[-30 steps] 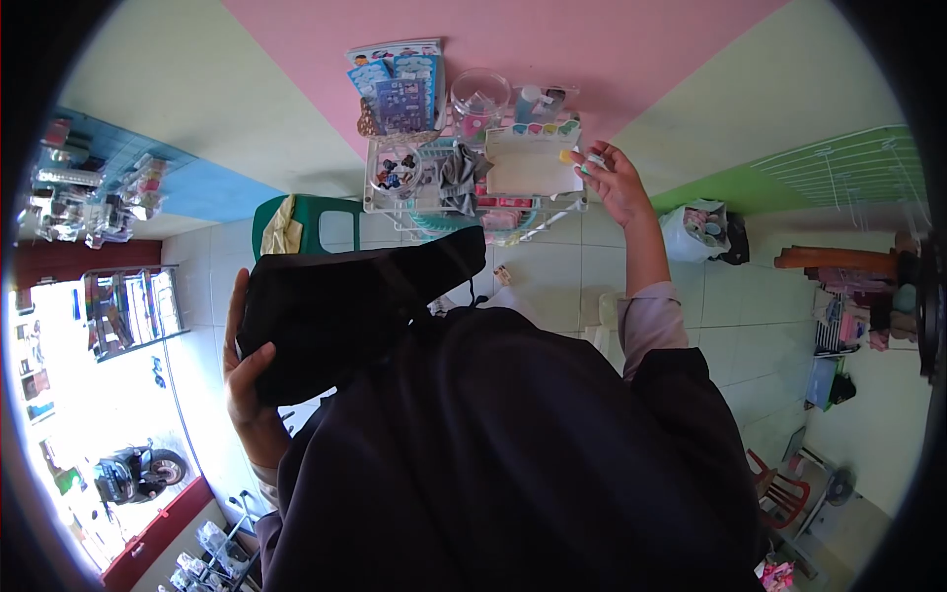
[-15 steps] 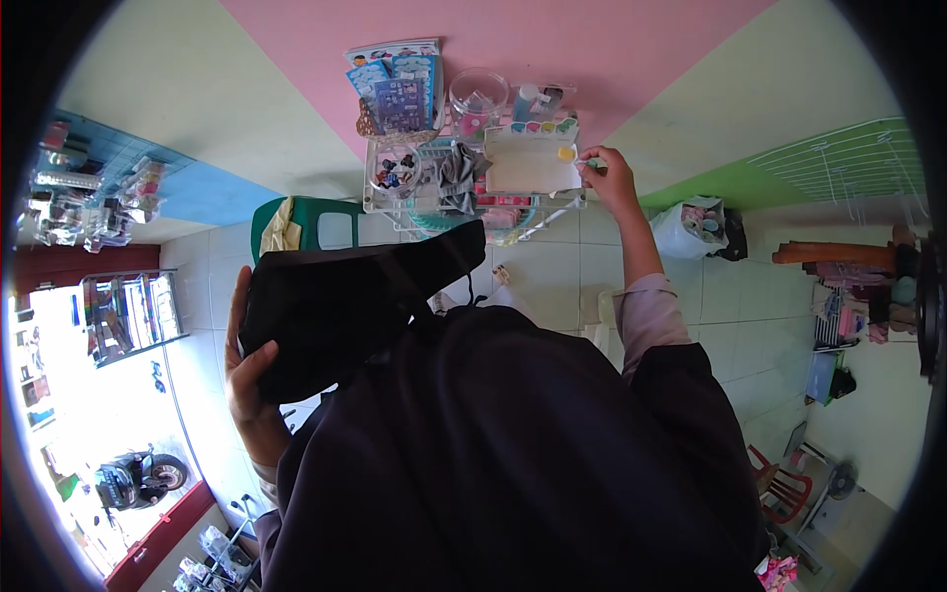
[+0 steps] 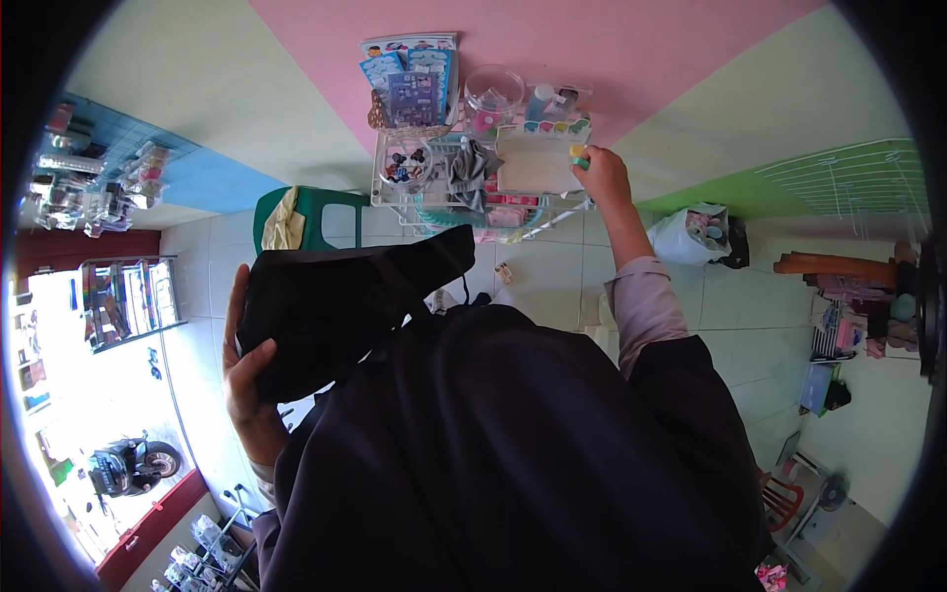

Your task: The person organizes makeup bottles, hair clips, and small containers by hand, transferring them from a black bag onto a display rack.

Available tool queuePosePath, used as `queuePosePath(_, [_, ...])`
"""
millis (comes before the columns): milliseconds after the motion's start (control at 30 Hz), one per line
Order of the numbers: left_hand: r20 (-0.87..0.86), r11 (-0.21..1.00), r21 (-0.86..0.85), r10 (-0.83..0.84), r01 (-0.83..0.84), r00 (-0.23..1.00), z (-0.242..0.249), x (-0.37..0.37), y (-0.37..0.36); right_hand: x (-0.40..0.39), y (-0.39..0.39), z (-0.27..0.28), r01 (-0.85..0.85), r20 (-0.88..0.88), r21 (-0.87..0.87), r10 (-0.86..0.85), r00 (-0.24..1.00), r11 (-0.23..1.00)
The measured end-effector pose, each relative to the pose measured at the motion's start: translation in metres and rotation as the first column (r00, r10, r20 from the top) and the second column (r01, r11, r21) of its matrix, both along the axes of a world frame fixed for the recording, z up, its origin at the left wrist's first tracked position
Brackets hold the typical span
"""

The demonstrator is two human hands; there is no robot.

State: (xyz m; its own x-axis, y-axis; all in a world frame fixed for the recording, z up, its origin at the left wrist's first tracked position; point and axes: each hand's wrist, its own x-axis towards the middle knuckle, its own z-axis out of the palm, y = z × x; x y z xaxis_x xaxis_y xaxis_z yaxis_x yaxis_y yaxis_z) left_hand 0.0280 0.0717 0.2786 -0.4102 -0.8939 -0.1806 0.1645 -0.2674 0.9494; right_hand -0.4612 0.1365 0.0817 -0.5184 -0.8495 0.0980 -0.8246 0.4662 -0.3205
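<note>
My left hand (image 3: 252, 385) is closed around the near left edge of a black bag-like fabric item (image 3: 326, 316), thumb on top. A dark cord dangles near its right end. My right hand (image 3: 604, 176) reaches to the right end of a white open box (image 3: 533, 170) on a white wire rack. Its fingers pinch a small green piece (image 3: 580, 165), whose kind I cannot make out. Touching or just beside it, at the fingertips, is a small yellow piece (image 3: 576, 151). Grey cloth (image 3: 473, 173) lies left of the box.
The rack also holds a round clear tub of small dark items (image 3: 404, 166), a clear jar (image 3: 493, 94) and upright booklets (image 3: 414, 94). A green plastic chair (image 3: 326, 212) stands left of it. A filled white bag (image 3: 691, 235) sits on the floor at right.
My right hand has moved slightly left, bringing the green piece up to the yellow one. My left hand keeps its hold on the black item. The view has shifted a little.
</note>
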Motion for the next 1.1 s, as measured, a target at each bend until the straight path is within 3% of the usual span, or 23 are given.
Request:
queuePosePath(167, [0.002, 1.0, 0.009, -0.005, 0.005, 1.0, -0.001, 0.002, -0.003, 0.004, -0.004, 0.002, 0.039, -0.029, 0.0, -0.039, 0.999, 0.999])
queuePosePath(467, [-0.02, 0.999, 0.029, -0.019, 0.019, 1.0, -0.001, 0.002, -0.006, 0.001, -0.003, -0.018, -0.042, -0.112, -0.098, 0.031, 0.993, 0.994])
queuePosePath(567, [-0.077, 0.998, 0.063, -0.012, 0.017, 0.997, -0.005, -0.001, -0.008, 0.007, -0.001, -0.01, -0.051, -0.132, -0.224, 0.022, 0.991, 0.973])
queuePosePath(633, [-0.114, 0.997, 0.073, -0.009, 0.018, 0.993, 0.0, -0.002, -0.007, 0.044, -0.012, 0.036, -0.057, -0.06, -0.405, 0.035, 0.998, 0.913])
queuePosePath(667, [-0.148, 0.997, 0.07, -0.033, 0.044, 0.988, 0.001, -0.006, -0.007, 0.072, -0.014, 0.07, -0.071, 0.291, -0.394, 0.197, 0.936, 0.916])
queuePosePath(700, [-0.15, 0.996, 0.039, -0.077, 0.084, 0.986, 0.0, -0.007, -0.008, 0.101, -0.015, 0.096, -0.084, 0.595, -0.384, 0.316, 0.739, 0.919])
queuePosePath(733, [-0.129, 0.993, 0.028, -0.113, 0.118, 0.985, 0.002, -0.008, -0.009, 0.129, -0.014, 0.109, -0.261, 0.762, -0.42, 0.494, 0.419, 0.869])
queuePosePath(767, [-0.117, 0.99, 0.007, -0.139, 0.141, 0.983, 0.001, -0.009, -0.008, 0.158, -0.014, 0.121, -0.395, 0.832, -0.497, 0.554, 0.036, 0.773])
queuePosePath(800, [-0.108, 0.986, -0.015, -0.169, 0.169, 0.98, 0.0, -0.009, -0.007, 0.186, -0.02, 0.14, -0.598, 0.854, -0.474, 0.502, -0.135, 0.647])
queuePosePath(833, [-0.065, 0.98, -0.044, -0.197, 0.194, 0.978, 0.002, -0.009, -0.005, 0.218, -0.023, 0.128, -0.637, 0.891, -0.448, 0.373, -0.259, 0.627])
queuePosePath(900, [0.021, 0.964, -0.098, -0.248, 0.249, 0.969, 0.008, -0.009, -0.002, 0.274, -0.036, 0.089, -0.837, 0.755, -0.305, 0.651, 0.078, 0.454])
queuePosePath(967, [0.069, 0.942, -0.119, -0.309, 0.315, 0.949, 0.013, -0.007, 0.002, 0.307, -0.053, 0.037, -0.901, 0.593, 0.03, 0.718, 0.364, 0.432])
queuePosePath(1100, [0.037, 0.893, -0.126, -0.431, 0.432, 0.902, 0.031, -0.002, 0.009, 0.33, -0.071, -0.034, -0.839, 0.529, 0.406, 0.655, 0.54, 0.363])
